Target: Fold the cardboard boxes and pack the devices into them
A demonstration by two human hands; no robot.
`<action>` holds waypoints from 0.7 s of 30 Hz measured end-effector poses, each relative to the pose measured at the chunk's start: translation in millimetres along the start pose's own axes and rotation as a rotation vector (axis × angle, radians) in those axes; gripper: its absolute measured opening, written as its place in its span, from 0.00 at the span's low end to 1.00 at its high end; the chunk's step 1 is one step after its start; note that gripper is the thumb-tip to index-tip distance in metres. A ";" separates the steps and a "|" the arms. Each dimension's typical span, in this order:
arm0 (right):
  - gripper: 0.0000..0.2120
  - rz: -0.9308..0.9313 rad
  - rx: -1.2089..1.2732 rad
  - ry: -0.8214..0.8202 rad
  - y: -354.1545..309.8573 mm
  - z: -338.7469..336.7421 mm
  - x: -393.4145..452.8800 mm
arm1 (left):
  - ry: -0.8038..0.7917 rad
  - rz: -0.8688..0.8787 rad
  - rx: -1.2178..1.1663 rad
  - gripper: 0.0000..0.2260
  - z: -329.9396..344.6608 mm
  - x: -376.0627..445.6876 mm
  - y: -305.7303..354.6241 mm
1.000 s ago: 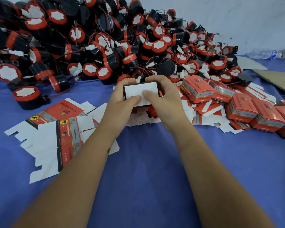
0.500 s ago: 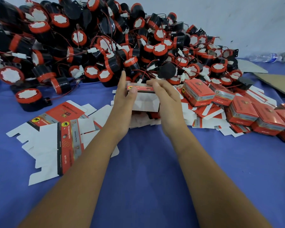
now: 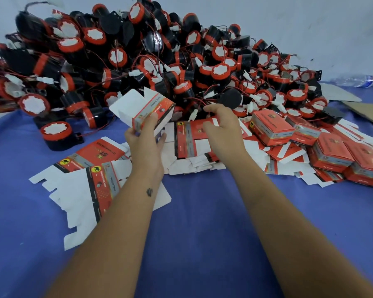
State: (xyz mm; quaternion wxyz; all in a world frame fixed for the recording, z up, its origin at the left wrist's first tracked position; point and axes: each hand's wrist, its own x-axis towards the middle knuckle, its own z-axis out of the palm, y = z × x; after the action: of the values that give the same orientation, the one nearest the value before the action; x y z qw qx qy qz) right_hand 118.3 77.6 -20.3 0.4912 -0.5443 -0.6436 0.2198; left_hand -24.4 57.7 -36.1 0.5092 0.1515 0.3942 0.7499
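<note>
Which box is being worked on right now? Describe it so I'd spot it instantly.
Start at the big heap of black and red devices at the back of the blue table. Just in front of it, the left hand holds one red box up off the table. Unlike the closed boxes to the right and the flat sheets below, it's raised, with white flaps open.

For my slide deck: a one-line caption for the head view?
Left hand holds a folded box; right hand reaches toward the device pile.
</note>
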 end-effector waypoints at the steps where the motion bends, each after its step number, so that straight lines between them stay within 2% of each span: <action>1: 0.21 -0.030 -0.068 -0.028 -3.9 2.2 9.3 | -0.001 -0.004 0.004 0.21 0.0 0.0 -0.8; 4: 0.27 -0.099 -0.176 -0.121 -14.0 9.2 35.2 | -0.016 -0.014 0.027 0.22 -2.6 3.6 -1.9; 8: 0.32 0.001 -0.202 -0.252 -11.8 17.7 56.2 | -0.036 -0.011 0.062 0.21 -2.4 7.9 -5.2; 11: 0.23 0.057 -0.216 -0.235 -9.1 24.1 58.2 | -0.031 -0.002 0.082 0.20 -1.3 8.8 -6.3; 15: 0.07 0.008 -0.127 -0.006 -12.0 21.8 52.6 | -0.037 -0.018 0.014 0.19 -1.7 9.6 -3.3; 17: 0.05 -0.017 -0.032 0.044 -17.8 14.0 45.3 | -0.051 -0.014 -0.045 0.19 -3.0 8.3 -0.9; 21: 0.08 -0.046 0.219 -0.067 -27.3 -5.1 15.5 | -0.096 -0.014 -0.068 0.22 -4.2 2.9 0.7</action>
State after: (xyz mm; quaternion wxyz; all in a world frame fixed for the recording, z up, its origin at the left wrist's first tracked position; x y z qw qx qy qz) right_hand 110.6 82.0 10.3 0.5306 -0.4648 -0.6443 0.2955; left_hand -28.7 58.3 -38.7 0.5377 0.1669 0.3448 0.7511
